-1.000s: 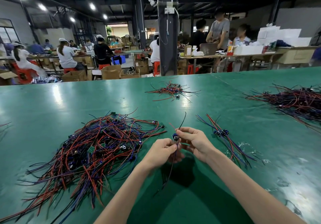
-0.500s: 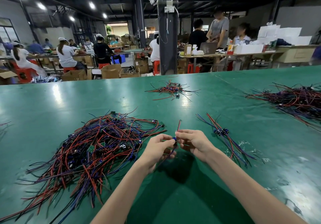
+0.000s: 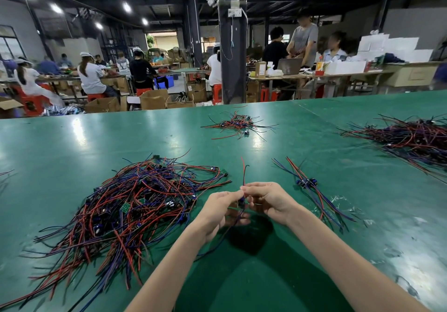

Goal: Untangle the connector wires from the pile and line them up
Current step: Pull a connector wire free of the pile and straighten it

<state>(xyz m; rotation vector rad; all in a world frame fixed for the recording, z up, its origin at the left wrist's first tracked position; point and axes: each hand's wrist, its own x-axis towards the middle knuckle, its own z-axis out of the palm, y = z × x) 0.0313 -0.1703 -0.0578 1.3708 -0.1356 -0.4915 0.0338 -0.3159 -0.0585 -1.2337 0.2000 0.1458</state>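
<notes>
A big tangled pile of red, blue and black connector wires [image 3: 125, 205] lies on the green table [image 3: 242, 275], left of my hands. Between my hands hangs one connector wire [image 3: 243, 176]; its red and black ends stick up and its blue and black tails droop toward the table. My left hand [image 3: 221, 209] pinches it by the small dark connector, and my right hand [image 3: 268, 199] pinches it just beside, fingertips nearly touching. To the right, a short row of separated wires [image 3: 312, 190] lies lined up, connectors together.
A smaller wire heap [image 3: 238, 124] sits farther back at the centre. Another large dark heap [image 3: 411, 137] spreads along the right edge. Bits of clear tape residue [image 3: 343, 200] mark the table near the row. Beyond the table stand a pillar and seated workers.
My hands have stayed together in front of me, working the one wire. Its upper ends now stand up straighter, a red end beside a black one, where a single black end curved up before.
</notes>
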